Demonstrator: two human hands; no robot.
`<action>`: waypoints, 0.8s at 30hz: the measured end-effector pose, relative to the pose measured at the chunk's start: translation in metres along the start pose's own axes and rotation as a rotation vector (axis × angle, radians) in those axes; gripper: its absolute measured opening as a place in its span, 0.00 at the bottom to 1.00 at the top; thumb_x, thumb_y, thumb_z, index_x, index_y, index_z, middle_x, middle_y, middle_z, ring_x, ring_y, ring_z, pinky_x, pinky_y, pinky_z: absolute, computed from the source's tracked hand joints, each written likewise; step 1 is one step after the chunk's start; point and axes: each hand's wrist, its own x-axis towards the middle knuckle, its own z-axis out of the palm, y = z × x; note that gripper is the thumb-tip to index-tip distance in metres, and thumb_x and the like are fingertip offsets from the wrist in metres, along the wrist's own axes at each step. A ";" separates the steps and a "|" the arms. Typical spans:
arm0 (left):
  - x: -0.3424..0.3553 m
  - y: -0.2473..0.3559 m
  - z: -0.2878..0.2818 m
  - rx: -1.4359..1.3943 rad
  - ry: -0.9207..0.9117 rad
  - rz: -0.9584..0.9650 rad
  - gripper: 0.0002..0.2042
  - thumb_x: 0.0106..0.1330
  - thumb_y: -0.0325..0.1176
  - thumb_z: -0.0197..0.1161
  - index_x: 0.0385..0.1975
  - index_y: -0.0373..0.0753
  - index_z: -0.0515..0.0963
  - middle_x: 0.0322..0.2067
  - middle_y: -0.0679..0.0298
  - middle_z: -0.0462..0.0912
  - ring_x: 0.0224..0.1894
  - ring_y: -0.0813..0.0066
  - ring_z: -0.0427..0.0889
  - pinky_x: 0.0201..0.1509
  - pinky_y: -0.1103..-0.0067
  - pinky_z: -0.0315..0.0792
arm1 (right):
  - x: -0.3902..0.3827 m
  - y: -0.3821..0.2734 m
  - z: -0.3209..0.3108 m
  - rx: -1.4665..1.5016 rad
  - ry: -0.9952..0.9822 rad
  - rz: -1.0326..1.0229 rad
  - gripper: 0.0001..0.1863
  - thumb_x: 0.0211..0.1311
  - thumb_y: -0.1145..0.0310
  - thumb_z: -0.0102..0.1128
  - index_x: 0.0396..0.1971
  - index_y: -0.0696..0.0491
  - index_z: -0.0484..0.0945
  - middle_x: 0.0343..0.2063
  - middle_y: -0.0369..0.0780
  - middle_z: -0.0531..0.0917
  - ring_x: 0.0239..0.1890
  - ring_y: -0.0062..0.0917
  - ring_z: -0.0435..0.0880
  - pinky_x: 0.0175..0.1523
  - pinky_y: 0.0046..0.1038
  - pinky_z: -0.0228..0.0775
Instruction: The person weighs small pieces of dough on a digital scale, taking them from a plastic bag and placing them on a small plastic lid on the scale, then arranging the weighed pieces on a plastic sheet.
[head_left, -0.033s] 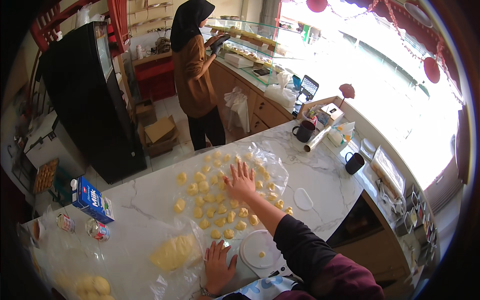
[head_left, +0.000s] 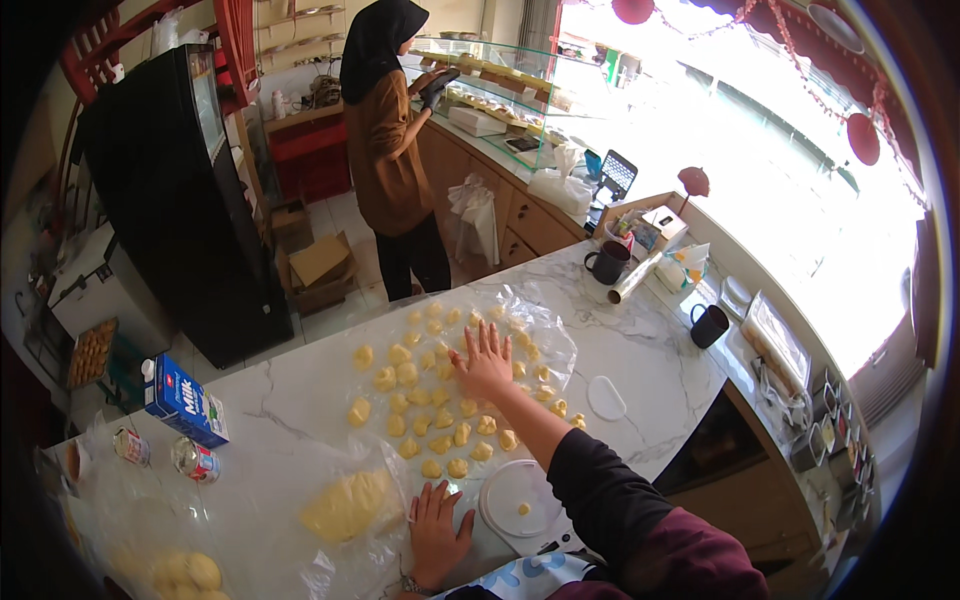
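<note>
My right hand reaches out with fingers spread over the far part of the dough pieces, covering some of them. Whether the palm presses on a piece is hidden. Small, yellow and lumpy, the pieces lie in loose rows, partly on a clear plastic sheet. My left hand rests open on the tabletop, holding nothing. It lies between a white kitchen scale, with a tiny bit of dough on its plate, and a slab of yellow dough under clear plastic.
A blue milk carton and two cans stand at the left. Rounded dough balls sit at the lower left. A white oval lid and dark mugs are at the right. Another person stands beyond the marble table.
</note>
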 end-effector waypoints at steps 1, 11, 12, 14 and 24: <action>0.000 0.001 0.000 -0.003 -0.002 0.002 0.18 0.59 0.42 0.62 0.46 0.41 0.76 0.56 0.57 0.71 0.63 0.53 0.64 0.65 0.57 0.53 | 0.002 0.005 0.001 0.024 -0.024 0.019 0.38 0.67 0.39 0.26 0.70 0.47 0.46 0.71 0.42 0.43 0.74 0.34 0.34 0.73 0.43 0.23; -0.001 -0.002 0.002 -0.002 -0.012 -0.005 0.18 0.59 0.43 0.61 0.46 0.41 0.76 0.56 0.57 0.71 0.63 0.53 0.63 0.66 0.57 0.53 | 0.003 0.021 -0.006 0.035 -0.173 -0.002 0.41 0.66 0.37 0.25 0.70 0.50 0.44 0.72 0.41 0.42 0.74 0.32 0.36 0.73 0.45 0.25; -0.001 -0.002 0.002 0.002 -0.009 -0.002 0.18 0.59 0.43 0.61 0.46 0.41 0.76 0.56 0.57 0.71 0.63 0.53 0.63 0.66 0.57 0.53 | 0.002 0.022 -0.006 0.017 -0.174 -0.008 0.41 0.66 0.37 0.25 0.70 0.50 0.44 0.72 0.40 0.42 0.74 0.32 0.36 0.73 0.45 0.25; -0.001 -0.002 0.003 0.009 -0.005 0.005 0.18 0.60 0.43 0.61 0.46 0.41 0.76 0.56 0.58 0.72 0.62 0.53 0.64 0.66 0.57 0.53 | 0.001 0.024 -0.008 0.001 -0.179 -0.020 0.41 0.66 0.36 0.25 0.70 0.50 0.43 0.72 0.39 0.42 0.74 0.32 0.35 0.72 0.46 0.24; -0.002 -0.005 0.006 0.012 0.012 -0.004 0.18 0.59 0.44 0.61 0.45 0.42 0.77 0.56 0.58 0.72 0.62 0.53 0.64 0.65 0.57 0.53 | -0.015 0.025 -0.018 0.024 -0.153 0.179 0.44 0.64 0.33 0.26 0.70 0.51 0.42 0.71 0.46 0.38 0.73 0.42 0.31 0.69 0.56 0.21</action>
